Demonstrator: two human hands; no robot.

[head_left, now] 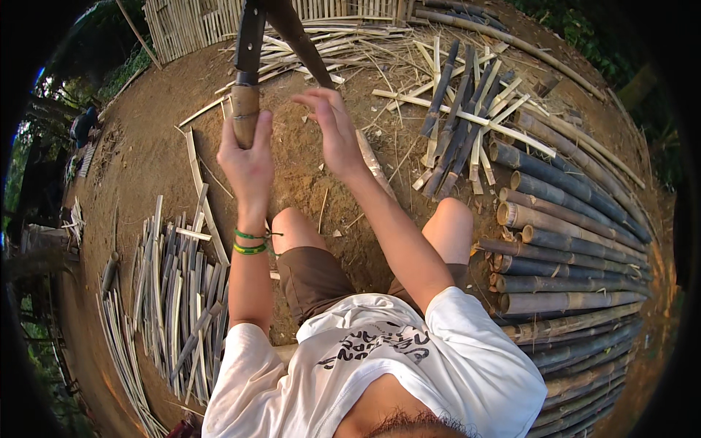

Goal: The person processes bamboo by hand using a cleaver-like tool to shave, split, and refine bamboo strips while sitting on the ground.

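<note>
The left hand [248, 164] is gripping the wooden handle [244, 113] of a big knife, fingers wrapped tight around it, the dark blade [250, 36] pointing up and away from the body. The right hand [332, 131] is hovering just beside it, fingers spread and loosely curled, holding nothing, just short of the dark bamboo piece [303, 44] that is slanting away beside the blade. Split strips [175, 292] are lying on the ground at the person's left, whole bamboo poles [569, 255] stacked at the right, more split pieces [460, 117] lying farther out.
</note>
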